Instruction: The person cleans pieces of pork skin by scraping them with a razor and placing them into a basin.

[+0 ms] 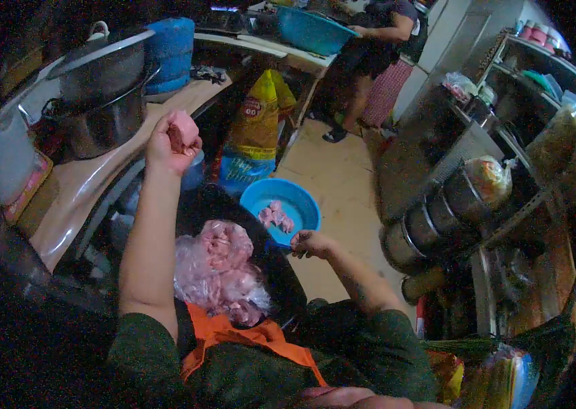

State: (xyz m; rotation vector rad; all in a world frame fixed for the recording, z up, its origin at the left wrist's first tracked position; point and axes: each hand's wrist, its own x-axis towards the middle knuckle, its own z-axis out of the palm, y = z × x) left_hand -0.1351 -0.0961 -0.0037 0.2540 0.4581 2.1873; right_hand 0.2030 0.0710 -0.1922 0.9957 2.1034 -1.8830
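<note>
My left hand (171, 153) is raised at the edge of the wooden counter, its fingers wrapped round a pink piece of raw meat (182, 128). Low beside the near rim of a blue basin (310, 198) is my right hand (312, 244), its fingers curled; whatever they grip is too dark to make out. Several pale pink meat pieces (276, 217) lie inside the basin. Close to my body, a clear plastic bag (189, 273) bulges with more raw pink meat (228, 245), next to my orange apron (233, 330).
Large metal pots (100, 102) and a blue container (169, 54) stand on the left counter (107, 160). A yellow-and-blue sack (254, 129) is behind the basin. Another person (383, 31) works by a teal tub (314, 33). Stacked pots (431, 221) and shelves line the right.
</note>
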